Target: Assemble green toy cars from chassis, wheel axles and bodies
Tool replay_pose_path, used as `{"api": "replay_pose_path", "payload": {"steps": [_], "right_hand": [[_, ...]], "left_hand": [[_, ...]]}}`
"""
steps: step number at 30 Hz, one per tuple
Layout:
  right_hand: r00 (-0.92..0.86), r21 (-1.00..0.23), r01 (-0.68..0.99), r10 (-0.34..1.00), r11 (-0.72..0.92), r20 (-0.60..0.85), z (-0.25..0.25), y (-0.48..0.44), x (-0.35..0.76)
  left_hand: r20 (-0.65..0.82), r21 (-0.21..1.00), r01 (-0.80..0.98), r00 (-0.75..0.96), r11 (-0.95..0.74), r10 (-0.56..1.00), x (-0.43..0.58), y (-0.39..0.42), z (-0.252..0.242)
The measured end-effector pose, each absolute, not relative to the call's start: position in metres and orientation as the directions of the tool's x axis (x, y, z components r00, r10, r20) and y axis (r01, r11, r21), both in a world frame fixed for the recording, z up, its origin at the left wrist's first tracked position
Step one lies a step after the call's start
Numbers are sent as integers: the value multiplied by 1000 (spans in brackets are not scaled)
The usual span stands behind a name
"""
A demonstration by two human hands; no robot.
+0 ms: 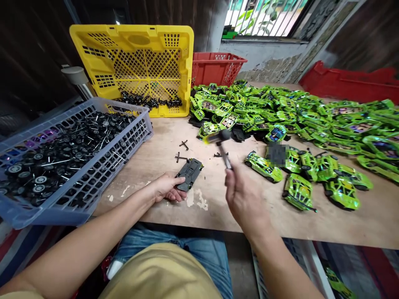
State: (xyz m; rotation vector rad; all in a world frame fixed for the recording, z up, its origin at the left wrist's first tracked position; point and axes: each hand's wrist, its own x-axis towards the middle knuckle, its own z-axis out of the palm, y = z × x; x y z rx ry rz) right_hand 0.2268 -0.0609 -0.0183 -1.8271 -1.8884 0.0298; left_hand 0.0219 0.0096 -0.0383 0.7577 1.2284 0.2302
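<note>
My left hand (170, 187) grips one end of a dark grey toy car chassis (189, 173), thumb on top, near the table's front edge. In my right hand (241, 195) is a small hammer (222, 143), its head raised and blurred by motion, to the right of the chassis. Beyond the chassis lie small black cross-shaped parts (183, 145), and another black part (220, 155) rests behind the hammer handle. Several green toy cars (263, 165) with wheels stand to the right of my right hand.
A clear blue crate (124, 143) at left holds wheels and axles. Behind it a yellow basket (190, 74) lies on its side with black parts inside. Green car bodies (264, 106) are heaped across the back right, before red crates (215, 68). The wooden table (149, 153) has worn patches.
</note>
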Motion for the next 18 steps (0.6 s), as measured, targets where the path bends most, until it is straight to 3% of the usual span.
{"api": "replay_pose_path", "payload": {"steps": [5, 6, 9, 11, 15, 18], "right_hand": [[9, -292, 956, 1000, -2, 24, -18, -47, 237], [11, -292, 956, 999, 0, 36, -17, -50, 237], [48, -316, 948, 957, 46, 286, -16, -69, 229], [-1, -303, 946, 932, 119, 364, -23, -84, 220], [-133, -271, 950, 985, 158, 110, -38, -96, 208], [-116, -326, 933, 984, 156, 138, -33, -93, 210]], "left_hand": [[-747, 649, 208, 357, 732, 561, 22, 10, -40], [-746, 650, 208, 359, 731, 561, 21, 10, -39], [-738, 642, 202, 427, 740, 523, 17, 12, -39], [-728, 632, 202, 486, 748, 484, 13, 15, -39], [-727, 632, 245, 515, 735, 453, 9, 20, -41], [-728, 634, 268, 523, 726, 443, 9, 21, -43]]}}
